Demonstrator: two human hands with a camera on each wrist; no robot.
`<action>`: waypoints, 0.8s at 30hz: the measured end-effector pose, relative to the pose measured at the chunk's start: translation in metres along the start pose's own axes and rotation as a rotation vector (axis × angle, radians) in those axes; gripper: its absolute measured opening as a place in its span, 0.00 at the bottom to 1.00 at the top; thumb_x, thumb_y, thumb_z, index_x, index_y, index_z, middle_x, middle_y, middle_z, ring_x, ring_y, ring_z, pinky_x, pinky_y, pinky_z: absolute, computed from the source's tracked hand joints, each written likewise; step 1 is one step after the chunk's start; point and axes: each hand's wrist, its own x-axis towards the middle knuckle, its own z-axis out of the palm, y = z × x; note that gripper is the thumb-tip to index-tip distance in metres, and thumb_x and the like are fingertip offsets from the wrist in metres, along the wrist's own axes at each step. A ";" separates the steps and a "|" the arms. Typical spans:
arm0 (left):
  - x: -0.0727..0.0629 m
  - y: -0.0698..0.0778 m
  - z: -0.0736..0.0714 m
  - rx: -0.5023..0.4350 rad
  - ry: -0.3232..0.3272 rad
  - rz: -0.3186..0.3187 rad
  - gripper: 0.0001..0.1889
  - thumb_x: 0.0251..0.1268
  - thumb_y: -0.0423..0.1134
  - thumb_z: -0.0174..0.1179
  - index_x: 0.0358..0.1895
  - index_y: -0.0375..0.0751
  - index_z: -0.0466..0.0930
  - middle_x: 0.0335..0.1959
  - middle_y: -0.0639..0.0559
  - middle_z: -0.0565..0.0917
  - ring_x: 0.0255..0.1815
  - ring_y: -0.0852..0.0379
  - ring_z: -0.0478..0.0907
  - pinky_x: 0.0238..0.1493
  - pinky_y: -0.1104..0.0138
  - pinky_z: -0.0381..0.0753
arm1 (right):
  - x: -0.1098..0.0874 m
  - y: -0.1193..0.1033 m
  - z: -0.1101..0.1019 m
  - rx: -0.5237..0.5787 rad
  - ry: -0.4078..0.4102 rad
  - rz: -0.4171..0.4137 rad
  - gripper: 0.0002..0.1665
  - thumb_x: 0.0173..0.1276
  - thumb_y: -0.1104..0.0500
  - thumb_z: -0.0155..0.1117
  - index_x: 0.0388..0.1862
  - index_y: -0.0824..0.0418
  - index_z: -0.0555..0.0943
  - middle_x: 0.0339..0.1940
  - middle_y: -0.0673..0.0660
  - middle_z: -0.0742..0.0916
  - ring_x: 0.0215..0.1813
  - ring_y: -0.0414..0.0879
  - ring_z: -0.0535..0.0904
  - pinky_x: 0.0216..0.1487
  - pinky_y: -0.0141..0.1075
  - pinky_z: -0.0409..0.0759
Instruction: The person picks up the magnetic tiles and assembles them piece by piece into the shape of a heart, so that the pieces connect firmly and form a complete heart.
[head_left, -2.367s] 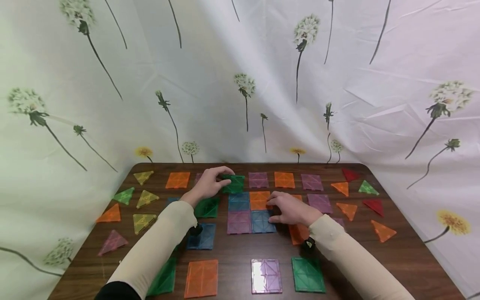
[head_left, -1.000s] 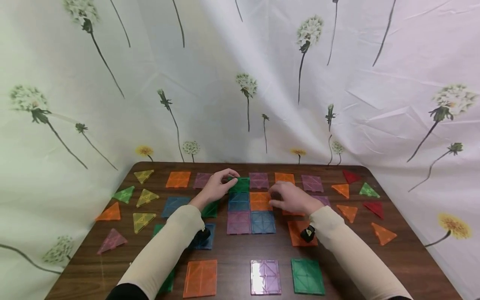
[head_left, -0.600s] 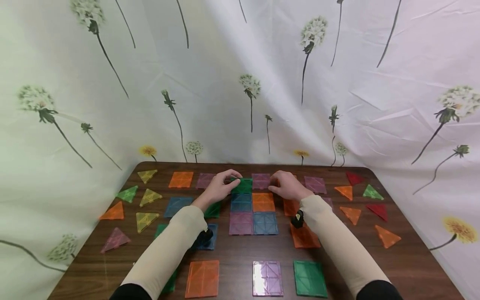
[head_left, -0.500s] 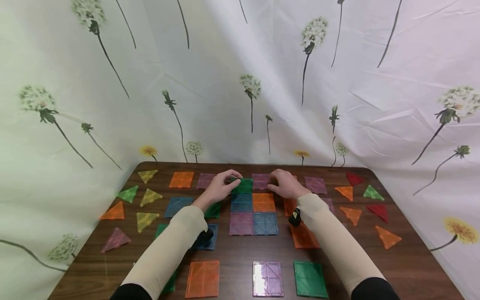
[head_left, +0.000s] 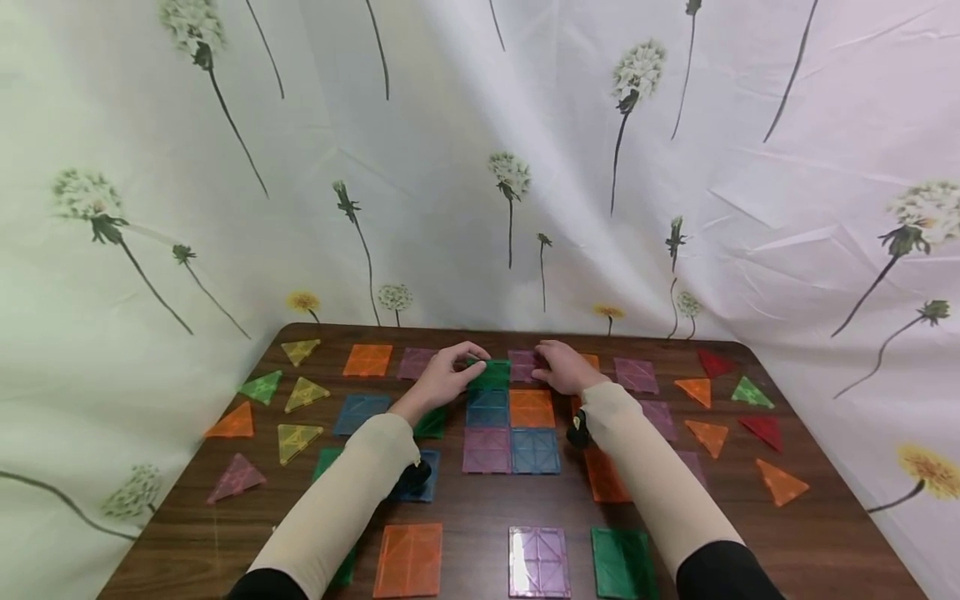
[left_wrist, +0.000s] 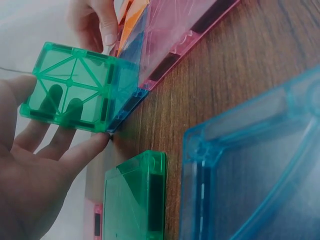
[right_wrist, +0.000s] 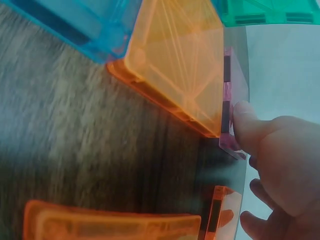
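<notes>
My left hand [head_left: 444, 379] pinches a translucent green square magnetic tile [left_wrist: 70, 87] between thumb and fingers. The tile is tilted up from the table, its edge against the blue tile [head_left: 487, 408] in the left wrist view. That blue tile belongs to a two-by-two block with an orange tile [head_left: 532, 409], a purple tile [head_left: 486, 451] and another blue tile [head_left: 535, 452]. Behind the block lies a separate purple tile [head_left: 521, 364]. My right hand [head_left: 566, 367] has its thumb on this tile's right side; the index fingertip is at its far side, partly hidden.
Square tiles lie on both sides, including an orange tile [head_left: 368, 360] and a purple tile [head_left: 636, 375]. Triangles flank them, such as a yellow one [head_left: 298, 442] and a red one [head_left: 763, 432]. In front lie an orange tile [head_left: 408, 560] and a shiny purple tile [head_left: 538, 562]. A flowered cloth [head_left: 450, 167] hangs behind.
My left hand brought the green tile rightward to the block's back-left edge and stays there. My right hand left the block's orange tile, reaching back and left onto the purple tile.
</notes>
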 end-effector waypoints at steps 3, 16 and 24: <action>0.000 0.000 0.001 0.008 0.001 0.003 0.10 0.83 0.45 0.58 0.57 0.51 0.84 0.58 0.49 0.84 0.51 0.47 0.82 0.46 0.56 0.81 | 0.002 0.000 0.001 -0.006 -0.024 -0.002 0.32 0.81 0.59 0.62 0.75 0.76 0.69 0.73 0.72 0.76 0.76 0.65 0.71 0.78 0.56 0.66; 0.001 0.001 0.002 0.016 0.015 0.001 0.10 0.82 0.45 0.58 0.57 0.50 0.84 0.59 0.50 0.84 0.52 0.49 0.81 0.49 0.56 0.81 | 0.006 -0.004 0.000 0.070 0.082 0.090 0.36 0.73 0.60 0.72 0.75 0.70 0.71 0.68 0.70 0.74 0.64 0.60 0.77 0.71 0.52 0.76; 0.001 0.001 0.000 0.000 0.013 0.002 0.10 0.82 0.45 0.58 0.57 0.49 0.84 0.55 0.48 0.84 0.48 0.43 0.81 0.43 0.57 0.80 | 0.003 0.000 0.000 0.145 0.271 0.003 0.17 0.73 0.66 0.71 0.59 0.67 0.84 0.52 0.64 0.80 0.50 0.54 0.80 0.55 0.47 0.84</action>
